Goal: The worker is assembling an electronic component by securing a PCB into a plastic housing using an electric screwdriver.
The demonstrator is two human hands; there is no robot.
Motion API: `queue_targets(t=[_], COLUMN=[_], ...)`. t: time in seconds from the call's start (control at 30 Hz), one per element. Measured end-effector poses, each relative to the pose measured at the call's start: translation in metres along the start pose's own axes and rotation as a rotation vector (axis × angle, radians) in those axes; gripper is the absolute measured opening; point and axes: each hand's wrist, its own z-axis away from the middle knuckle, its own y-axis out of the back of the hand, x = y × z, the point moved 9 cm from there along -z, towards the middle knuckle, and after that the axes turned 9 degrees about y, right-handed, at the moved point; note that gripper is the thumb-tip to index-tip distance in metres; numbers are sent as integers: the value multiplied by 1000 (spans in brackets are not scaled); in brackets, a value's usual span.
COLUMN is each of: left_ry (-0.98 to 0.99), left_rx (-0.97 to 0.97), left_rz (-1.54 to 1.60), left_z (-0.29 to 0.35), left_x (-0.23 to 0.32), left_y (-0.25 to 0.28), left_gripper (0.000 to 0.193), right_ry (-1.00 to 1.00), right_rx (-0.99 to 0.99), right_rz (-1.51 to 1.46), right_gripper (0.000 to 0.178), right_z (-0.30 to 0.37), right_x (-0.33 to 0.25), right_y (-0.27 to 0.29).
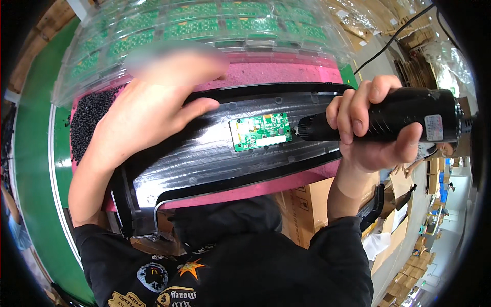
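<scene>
Black driver (406, 110) fills my closed right hand (360, 110), nose by the green board's (262, 131) 3 o'clock edge. Left hand (148, 105) at 10 o'clock, thumb out, fingers blurred; can't tell its hold. Tilting could skid the tip across components.

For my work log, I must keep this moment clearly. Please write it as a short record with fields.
Left hand: at far edge of the black housing; grip unclear
Right hand: holds a black power screwdriver
Screwdriver nose: beside right end of the green circuit board; contact unclear
Circuit board: inside the housing
Under housing: pink surface
Far left: small black pieces
Far side: clear trays, green boards
</scene>
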Motion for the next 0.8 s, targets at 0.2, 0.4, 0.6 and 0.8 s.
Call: queue_targets(t=[0.2,0.4,0.6,0.8], left_ry=[79,165,172,289], left_rx=[-154,-298,-317,-425], left_rz=[-119,-175,-187,-247], left_z=[2,5,7,14], left_x=[-15,-28,-34,-43], left_y=[-17,-25,-23,-24], left_gripper=[34,29,26,23], right_ry=[-14,-83,-96,-251], right_rx=[11,15,13,307], right_rz=[-103,9,65,-204], right_gripper=[64,64,67,58], right_z=[1,0,-3,-8], right_x=[8,17,22,28], right_y=[4,-1,-6,28])
